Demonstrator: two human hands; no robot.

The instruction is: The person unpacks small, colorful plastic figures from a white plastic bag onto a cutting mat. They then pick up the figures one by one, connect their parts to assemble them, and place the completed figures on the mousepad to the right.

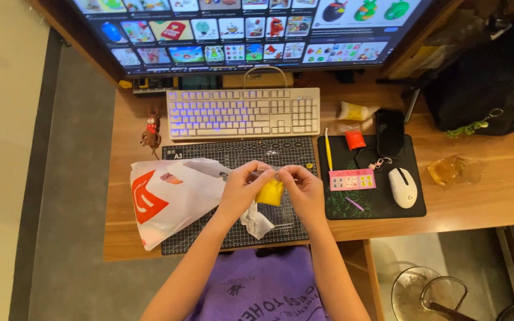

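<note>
Both hands meet over the middle of the dark cutting mat (pixel 209 235), which lies along the near edge of the wooden desk (pixel 477 196). The left hand (pixel 240 189) and the right hand (pixel 302 189) each pinch the top of a small clear bag of yellow clay (pixel 270 192), fingers curled tight on its upper edge, so the bag hangs between them just above the mat. Under the left wrist a crumpled piece of white wrapping (pixel 256 221) rests on the mat, and beside it lies a flat clear plastic sheet (pixel 281 219). A white plastic bag with an orange mark (pixel 165 199) covers the mat's left part and reaches over the near left edge of the desk. Behind the mat a white keyboard (pixel 244 112) sits square to the desk's back edge, under a wide monitor (pixel 251 30) filled with small pictures. A small brown figurine (pixel 150 129) stands just left of the keyboard. To the right of the cutting mat lies a black mouse pad (pixel 382 202) carrying a white mouse (pixel 403 186), a pink card of small stickers (pixel 352 179), a black phone (pixel 389 132), a small packet of red clay (pixel 355 139) and a thin yellow tool (pixel 328 150) along its left edge. A packet of pale yellow clay (pixel 355 111) lies beyond the pad, near the keyboard's right end. An amber clear wrapper (pixel 447 170) rests toward the right edge of the desk, and a black bag (pixel 489 77) fills the far right corner.
</note>
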